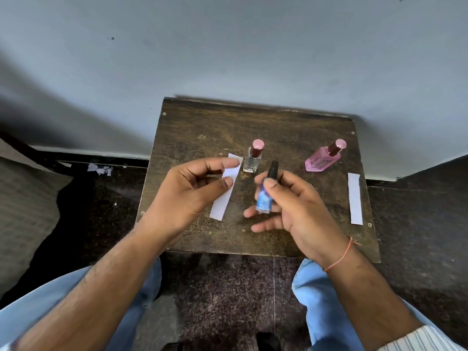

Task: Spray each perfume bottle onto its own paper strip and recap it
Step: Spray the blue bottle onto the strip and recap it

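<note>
My right hand (298, 206) holds a small blue perfume bottle (263, 201) with a black cap (273, 169), thumb and forefinger around its neck and the other fingers spread below it. My left hand (187, 193) hovers just left of it, fingers loosely curved and holding nothing, over a white paper strip (222, 201) that lies slanted on the table. A clear square bottle (252, 162) with a pink cap stands behind the strip. A pink bottle (321, 160) with a pink cap stands at the back right, and a second strip (355, 198) lies near the right edge.
The small dark wooden table (202, 127) stands against a grey wall. My knees in blue trousers are below its front edge. Torn paper scraps (100, 169) lie on the dark floor to the left.
</note>
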Demonstrator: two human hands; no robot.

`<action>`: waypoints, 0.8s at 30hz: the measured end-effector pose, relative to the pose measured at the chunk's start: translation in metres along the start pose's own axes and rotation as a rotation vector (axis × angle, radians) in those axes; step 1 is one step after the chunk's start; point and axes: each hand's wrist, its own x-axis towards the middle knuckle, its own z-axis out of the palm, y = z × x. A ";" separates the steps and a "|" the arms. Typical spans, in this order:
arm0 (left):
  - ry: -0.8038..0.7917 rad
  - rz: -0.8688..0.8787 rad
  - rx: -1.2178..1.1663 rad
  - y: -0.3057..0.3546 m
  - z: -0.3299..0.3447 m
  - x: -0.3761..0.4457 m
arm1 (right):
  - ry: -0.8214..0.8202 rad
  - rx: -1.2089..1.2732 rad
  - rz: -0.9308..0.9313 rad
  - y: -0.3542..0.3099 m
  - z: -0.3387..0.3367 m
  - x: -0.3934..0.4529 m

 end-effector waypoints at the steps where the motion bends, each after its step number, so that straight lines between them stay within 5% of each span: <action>1: -0.003 -0.007 -0.004 -0.002 0.000 0.000 | -0.045 0.126 0.029 -0.004 0.003 -0.001; 8: -0.015 -0.034 -0.063 -0.008 0.008 -0.002 | -0.198 0.473 0.161 -0.010 0.007 -0.003; 17: -0.054 -0.014 -0.030 -0.010 0.018 -0.006 | 0.201 -0.002 0.059 -0.005 0.015 0.000; 24: -0.145 -0.050 0.017 -0.013 0.024 -0.006 | 0.210 -0.010 -0.026 -0.004 0.010 0.000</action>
